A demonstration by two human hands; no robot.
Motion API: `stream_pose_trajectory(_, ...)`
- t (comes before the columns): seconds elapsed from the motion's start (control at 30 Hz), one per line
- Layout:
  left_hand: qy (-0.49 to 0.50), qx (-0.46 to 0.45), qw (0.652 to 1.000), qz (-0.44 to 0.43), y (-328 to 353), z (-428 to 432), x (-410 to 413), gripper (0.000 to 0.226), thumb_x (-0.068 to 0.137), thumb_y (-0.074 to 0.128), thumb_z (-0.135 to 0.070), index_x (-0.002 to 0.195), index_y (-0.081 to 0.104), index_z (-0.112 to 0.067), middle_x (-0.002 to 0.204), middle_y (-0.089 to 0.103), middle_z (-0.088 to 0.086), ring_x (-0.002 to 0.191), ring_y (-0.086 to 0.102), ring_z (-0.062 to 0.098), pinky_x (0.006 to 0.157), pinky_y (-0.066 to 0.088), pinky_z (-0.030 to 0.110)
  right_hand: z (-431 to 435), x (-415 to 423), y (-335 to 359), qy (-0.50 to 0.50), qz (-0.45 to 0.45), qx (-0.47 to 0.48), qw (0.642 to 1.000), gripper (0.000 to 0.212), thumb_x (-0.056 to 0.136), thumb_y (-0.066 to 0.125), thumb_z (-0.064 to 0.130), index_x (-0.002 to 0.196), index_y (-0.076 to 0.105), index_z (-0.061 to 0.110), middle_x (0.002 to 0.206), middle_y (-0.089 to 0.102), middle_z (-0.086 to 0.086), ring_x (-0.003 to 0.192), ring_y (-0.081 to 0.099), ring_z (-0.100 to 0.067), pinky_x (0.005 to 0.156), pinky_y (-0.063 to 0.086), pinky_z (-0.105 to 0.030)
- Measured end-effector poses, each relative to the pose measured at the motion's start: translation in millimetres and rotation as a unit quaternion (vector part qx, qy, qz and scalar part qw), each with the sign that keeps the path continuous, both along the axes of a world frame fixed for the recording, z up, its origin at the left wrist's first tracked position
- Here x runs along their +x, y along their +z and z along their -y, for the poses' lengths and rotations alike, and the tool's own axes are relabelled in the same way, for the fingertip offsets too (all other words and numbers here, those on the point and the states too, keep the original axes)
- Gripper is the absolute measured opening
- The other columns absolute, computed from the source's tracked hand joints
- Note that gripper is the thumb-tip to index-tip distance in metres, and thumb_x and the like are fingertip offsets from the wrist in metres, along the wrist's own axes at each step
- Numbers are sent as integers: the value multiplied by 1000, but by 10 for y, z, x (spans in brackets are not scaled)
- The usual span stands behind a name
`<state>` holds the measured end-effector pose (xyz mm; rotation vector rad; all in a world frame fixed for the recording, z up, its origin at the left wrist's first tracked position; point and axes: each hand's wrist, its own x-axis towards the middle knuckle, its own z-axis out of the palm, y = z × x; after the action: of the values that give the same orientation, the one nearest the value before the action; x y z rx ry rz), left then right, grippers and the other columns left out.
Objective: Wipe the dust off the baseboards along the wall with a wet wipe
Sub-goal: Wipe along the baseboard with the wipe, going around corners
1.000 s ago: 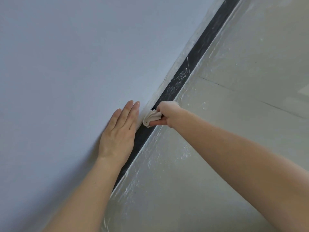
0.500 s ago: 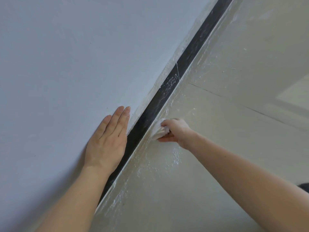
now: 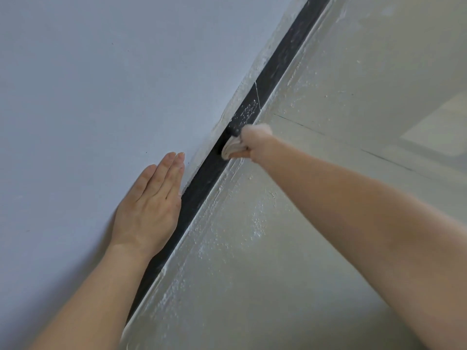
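A black baseboard (image 3: pixel 202 188) runs diagonally from the lower left to the upper right, between the pale wall (image 3: pixel 101 84) and the floor. My right hand (image 3: pixel 255 141) grips a folded white wet wipe (image 3: pixel 231 147) and presses it against the baseboard's face. White dust streaks mark the baseboard (image 3: pixel 249 111) just beyond the wipe. My left hand (image 3: pixel 151 205) lies flat on the wall with straight fingers, its edge close to the top of the baseboard, nearer to me than the wipe.
The light grey floor (image 3: pixel 252 274) on the right carries white specks and smears near the baseboard. A thin dark seam (image 3: pixel 353 145) crosses the floor. Rough white filler (image 3: pixel 255 72) edges the wall above the baseboard.
My right hand slid the wipe farther along the baseboard, away from me, after dipping toward the floor edge half a second ago. My left hand stays flat on the wall.
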<state>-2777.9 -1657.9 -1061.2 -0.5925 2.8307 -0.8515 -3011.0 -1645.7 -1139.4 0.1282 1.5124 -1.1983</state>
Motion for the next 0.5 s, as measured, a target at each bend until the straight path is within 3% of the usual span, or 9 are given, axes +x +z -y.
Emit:
stream_pose_trajectory(0.1,6,10,1000,2,10,-1,-12,55,97,16,-22,148,20,-1,157,18,6,145,7,15,119,-6,30,-148,-299,4,-122,-13,-56,991,26,94,39,-2,109,57,-13,90,70,-24,64,73,-24,65,62,-36)
stream_pose_trajectory(0.2,12,14,1000,1,9,-14,-28,56,97,15,-24,147,20,-1,156,20,7,144,14,15,118,-8,29,-391,-185,-60,-169,-56,-29,984,22,98,42,12,108,56,0,96,66,-15,72,70,-23,73,61,-39)
stream_pose_trajectory(0.33,10,-3,1000,5,-4,-10,-26,56,97,15,-25,148,19,-2,157,17,7,144,14,16,118,-8,30,-530,397,24,-8,2,-7,1000,8,96,49,15,101,48,10,100,61,-13,83,71,-30,72,61,-42)
stream_pose_trajectory(0.43,14,-10,1000,7,-1,-14,-41,56,97,15,-24,148,20,-2,157,18,6,144,15,15,118,-8,30,-628,948,85,147,80,-17,986,7,96,50,11,89,49,8,89,62,-13,86,69,-29,69,61,-38)
stream_pose_trajectory(0.5,12,-13,1000,9,0,-21,-42,56,97,14,-24,148,20,-2,157,17,6,144,13,16,118,-8,30,-654,1316,14,205,140,-8,969,12,97,49,11,104,52,2,96,65,-16,87,68,-27,78,59,-37)
